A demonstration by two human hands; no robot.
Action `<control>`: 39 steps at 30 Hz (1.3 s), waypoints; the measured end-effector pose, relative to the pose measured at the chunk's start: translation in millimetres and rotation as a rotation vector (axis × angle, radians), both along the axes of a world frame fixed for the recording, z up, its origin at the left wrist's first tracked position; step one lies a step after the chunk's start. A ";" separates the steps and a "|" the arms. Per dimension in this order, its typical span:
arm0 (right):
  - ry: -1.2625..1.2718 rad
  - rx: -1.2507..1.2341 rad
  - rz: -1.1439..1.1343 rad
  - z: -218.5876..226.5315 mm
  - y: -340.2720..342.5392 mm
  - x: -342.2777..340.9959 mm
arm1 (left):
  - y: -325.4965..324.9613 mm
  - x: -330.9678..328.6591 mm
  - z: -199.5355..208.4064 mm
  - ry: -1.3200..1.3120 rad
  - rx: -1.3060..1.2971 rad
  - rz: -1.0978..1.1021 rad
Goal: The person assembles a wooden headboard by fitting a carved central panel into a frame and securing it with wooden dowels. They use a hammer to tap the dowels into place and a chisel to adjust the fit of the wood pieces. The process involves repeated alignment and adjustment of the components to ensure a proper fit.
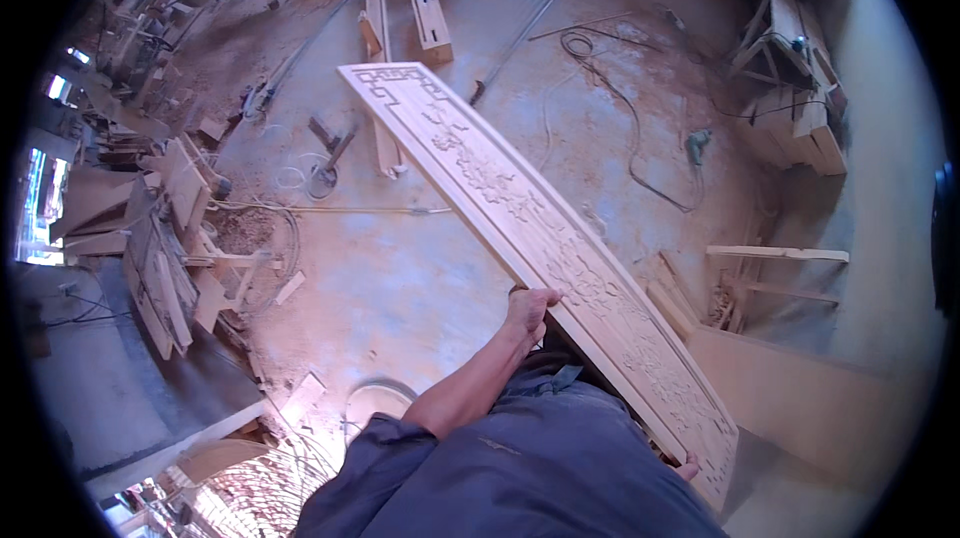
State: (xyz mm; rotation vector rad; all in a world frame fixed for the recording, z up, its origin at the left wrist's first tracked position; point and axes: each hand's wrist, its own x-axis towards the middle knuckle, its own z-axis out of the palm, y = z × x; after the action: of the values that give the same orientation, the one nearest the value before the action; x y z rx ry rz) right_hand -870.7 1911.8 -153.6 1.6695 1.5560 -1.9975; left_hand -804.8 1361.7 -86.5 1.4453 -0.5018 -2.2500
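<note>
A long pale wooden panel (505, 183) with carved floral relief and a fretwork border at its far end slants across the view, from the upper left down to the lower right. My left hand (530, 310) is closed around its near long edge, about midway along, in front of my body. Lower right, my right hand (688, 467) grips the same edge close to the panel's near end; only some fingers show, the rest being hidden by the panel and my dark shirt.
A wooden block with dark slots (432, 23) and long timber pieces (376, 18) lie on the floor beyond the panel. Scrap boards (165, 238) pile up at left. A green power tool (697, 145) and its cable lie at right, near wooden frames (790, 58) by the wall.
</note>
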 end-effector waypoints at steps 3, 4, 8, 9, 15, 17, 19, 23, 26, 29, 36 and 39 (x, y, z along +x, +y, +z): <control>-0.078 -0.065 0.159 11.0 -59.3 0.9 | -13.0 22.8 -8.7 -0.152 -0.117 0.064; -0.076 -0.062 0.191 -9.6 -59.7 -20.4 | -14.4 24.5 -21.4 -0.178 -0.134 0.096; -0.104 -0.142 0.289 23.5 -171.0 -23.9 | -116.4 53.4 19.6 -0.217 -0.178 0.183; -0.097 -0.187 0.327 11.5 -178.6 -27.8 | -137.8 62.6 23.8 -0.211 -0.203 0.221; -0.120 -0.015 0.390 43.1 -335.1 -51.2 | -251.3 81.7 71.2 -0.314 -0.177 0.278; -0.132 -0.009 0.494 39.0 -376.1 -48.4 | -281.8 104.9 74.1 -0.313 -0.179 0.324; -0.117 -0.009 0.476 41.3 -423.9 -34.1 | -321.4 132.3 67.2 -0.311 -0.193 0.354; -0.056 -0.021 0.326 67.7 -593.8 14.3 | -454.0 191.5 44.5 -0.272 -0.187 0.384; -0.031 -0.183 0.425 18.1 -658.6 32.2 | -555.2 207.4 14.8 -0.245 -0.274 0.349; -0.128 -0.177 0.458 52.0 -706.8 85.1 | -629.7 236.3 60.0 -0.238 -0.259 0.301; -0.141 -0.304 0.405 101.1 -900.0 176.2 | -823.1 262.1 145.6 -0.249 -0.220 0.217; -0.188 -0.290 0.322 108.5 -972.7 202.2 | -882.3 268.2 128.4 -0.174 -0.291 0.224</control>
State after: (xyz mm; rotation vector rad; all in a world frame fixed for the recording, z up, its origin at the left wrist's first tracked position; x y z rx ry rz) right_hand -668.5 939.1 -45.2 1.3540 1.3003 -1.7475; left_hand -536.6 479.4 41.9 1.4700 -0.6556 -1.8043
